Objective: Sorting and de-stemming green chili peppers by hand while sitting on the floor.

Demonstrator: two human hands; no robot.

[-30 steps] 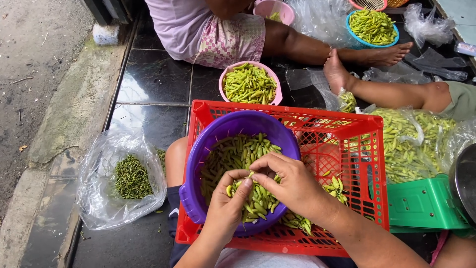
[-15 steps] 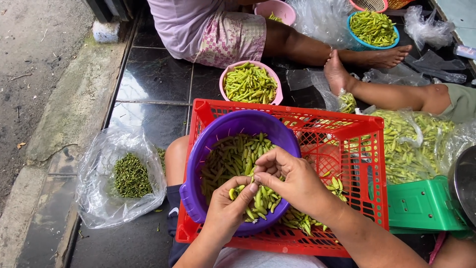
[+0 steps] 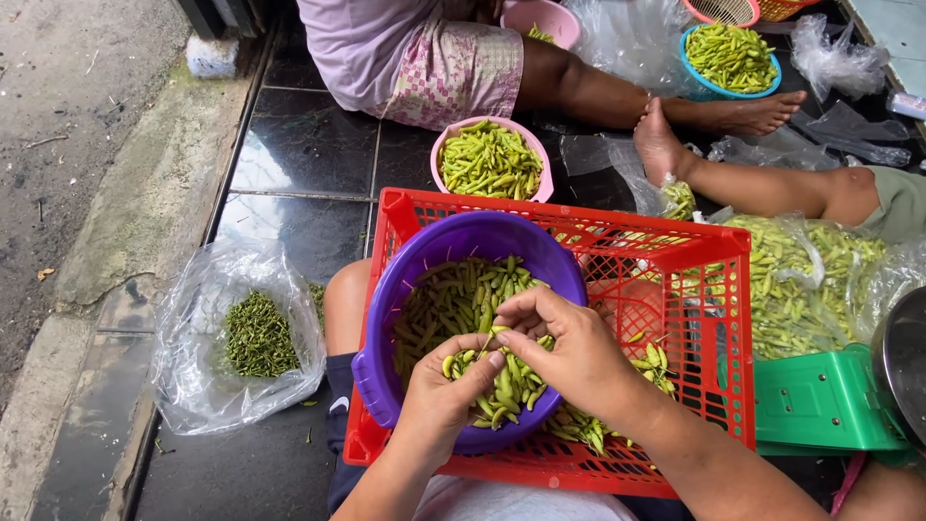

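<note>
Both grips are pinching one green chili (image 3: 494, 333) between them: I am seeing the left hand (image 3: 446, 391) and the right hand (image 3: 569, 352) closing fingertips on it above the purple basin (image 3: 434, 241). That basin is sitting tilted in the red crate (image 3: 675, 251). A plastic bag of stems (image 3: 256, 333) is lying on the floor, left.

Seated person (image 3: 424, 48) cut off above the waist, metal pot (image 3: 902, 362) (right edge) half shown, chili between fingertips too small
</note>
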